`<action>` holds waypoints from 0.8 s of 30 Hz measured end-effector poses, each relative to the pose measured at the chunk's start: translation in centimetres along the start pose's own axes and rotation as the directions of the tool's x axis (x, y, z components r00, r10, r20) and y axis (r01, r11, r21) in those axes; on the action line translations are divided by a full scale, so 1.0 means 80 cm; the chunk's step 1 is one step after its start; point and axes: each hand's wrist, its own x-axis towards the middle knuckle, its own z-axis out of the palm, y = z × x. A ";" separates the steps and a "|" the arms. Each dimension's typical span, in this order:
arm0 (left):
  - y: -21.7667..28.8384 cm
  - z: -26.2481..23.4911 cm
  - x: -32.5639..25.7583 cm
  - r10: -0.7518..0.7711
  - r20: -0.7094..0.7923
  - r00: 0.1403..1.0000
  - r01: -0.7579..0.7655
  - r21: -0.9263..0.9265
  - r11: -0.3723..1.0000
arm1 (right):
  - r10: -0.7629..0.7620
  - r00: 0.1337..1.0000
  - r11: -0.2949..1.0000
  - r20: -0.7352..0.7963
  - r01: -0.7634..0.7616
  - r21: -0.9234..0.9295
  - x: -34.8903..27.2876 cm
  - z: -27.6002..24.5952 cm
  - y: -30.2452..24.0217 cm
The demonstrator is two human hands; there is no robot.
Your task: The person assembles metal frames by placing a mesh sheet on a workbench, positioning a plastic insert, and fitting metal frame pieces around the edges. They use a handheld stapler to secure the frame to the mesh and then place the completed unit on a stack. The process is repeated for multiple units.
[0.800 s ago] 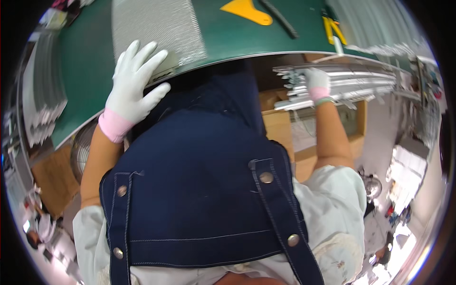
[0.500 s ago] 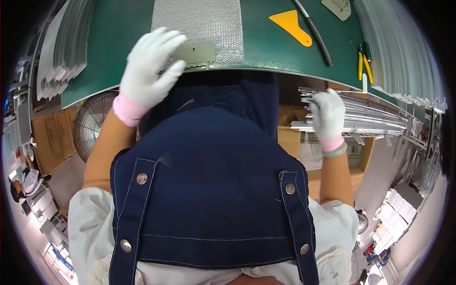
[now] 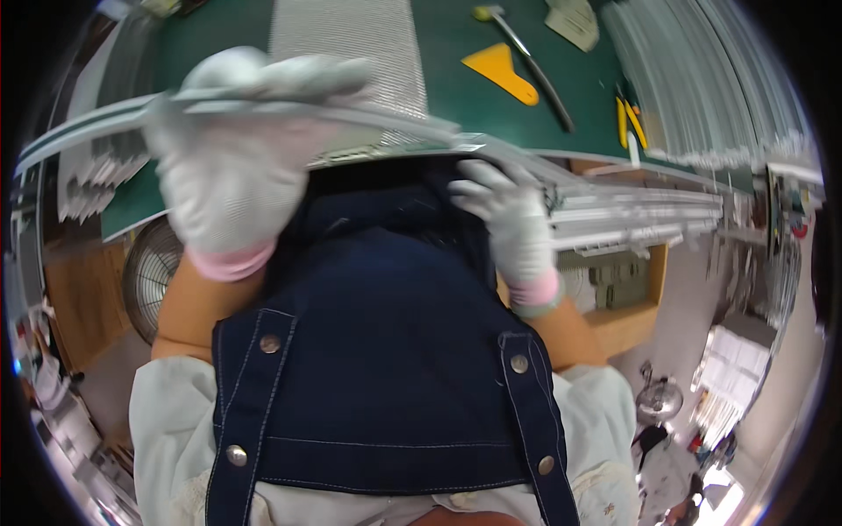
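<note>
left hand [image 3: 230,171]: grasping pale strip [image 3: 386,124], lying across it | right hand [image 3: 509,215]: fingers loose, near strip

Left hand [image 3: 232,171] holding long pale strip [image 3: 390,122]; right hand [image 3: 513,219], loosely spread, beside stacked metal strips [image 3: 636,213].

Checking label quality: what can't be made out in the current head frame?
Head view: left hand, how it grips the pale strip, motion blur.
Head view: that strip's right end, smeared near the stacked strips.
Head view: mesh sheet, far end cut off by the picture's top edge.
</note>
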 end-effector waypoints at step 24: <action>0.006 -0.166 -0.059 0.123 -0.645 0.755 0.656 0.735 -0.173 | -0.134 0.989 0.189 0.057 0.082 -0.979 0.165 0.053 0.064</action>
